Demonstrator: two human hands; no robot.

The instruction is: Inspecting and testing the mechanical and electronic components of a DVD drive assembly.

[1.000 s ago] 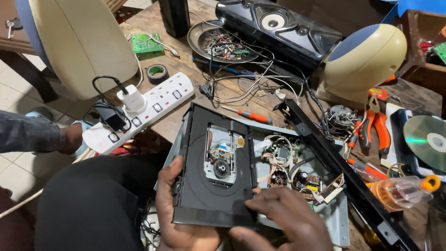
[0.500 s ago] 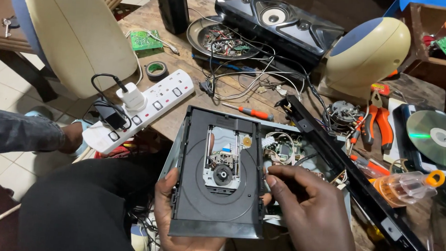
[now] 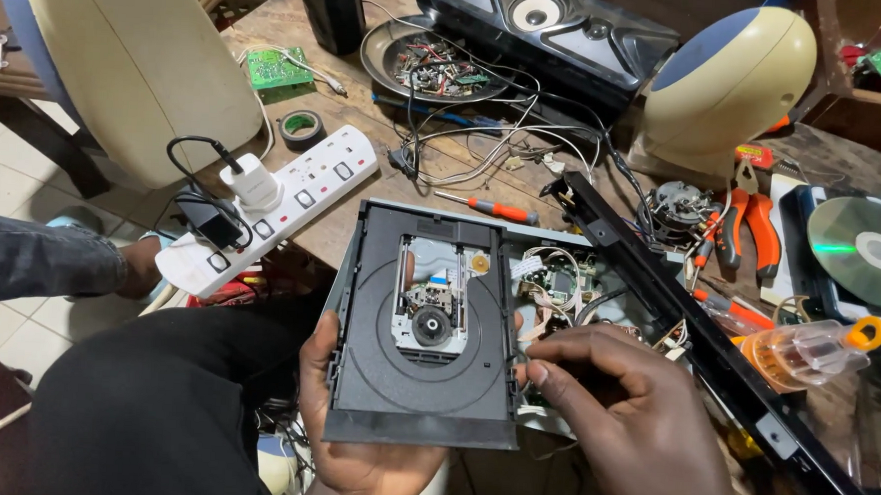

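Black plastic disc-drive tray (image 3: 420,375): left hand (image 3: 352,452) is gripping its left edge and underside; right hand (image 3: 621,424) is pinching closed at its right edge. White power strip (image 3: 274,206) is lying left of the tray.

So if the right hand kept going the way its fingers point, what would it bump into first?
The right hand points left, fingertips almost at the black disc tray held by the left hand. It would probably meet the tray's right edge first, though depth is hard to judge.

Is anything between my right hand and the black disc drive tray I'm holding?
Nothing visible. The right hand already has its fingertips at the right edge of the disc drive tray, while the left hand grips it from below.
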